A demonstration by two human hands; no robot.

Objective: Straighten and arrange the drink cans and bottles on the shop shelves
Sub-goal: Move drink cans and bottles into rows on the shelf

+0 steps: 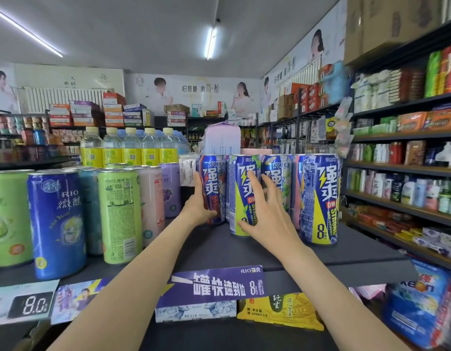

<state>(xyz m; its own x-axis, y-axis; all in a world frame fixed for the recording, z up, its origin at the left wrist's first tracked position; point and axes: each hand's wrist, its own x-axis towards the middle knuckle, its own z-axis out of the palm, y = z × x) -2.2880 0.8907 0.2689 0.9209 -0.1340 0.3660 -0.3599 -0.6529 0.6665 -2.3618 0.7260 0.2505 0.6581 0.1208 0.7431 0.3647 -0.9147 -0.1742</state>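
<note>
Tall blue RIO cans stand upright in a row on the dark shelf top. My left hand is wrapped round the left side of the leftmost blue can with a red and purple label. My right hand lies on the front of the blue and lime can beside it, fingers spread and thumb near the can's base. Behind my right fingers stands a third blue can, and a fourth blue and yellow can stands closest at the right.
At the left stand more RIO cans: a green can, a dark blue can, pink and purple ones. Yellow-labelled bottles line up behind them. A purple promotional sign hangs at the shelf's front edge. Stocked shelves run along the right.
</note>
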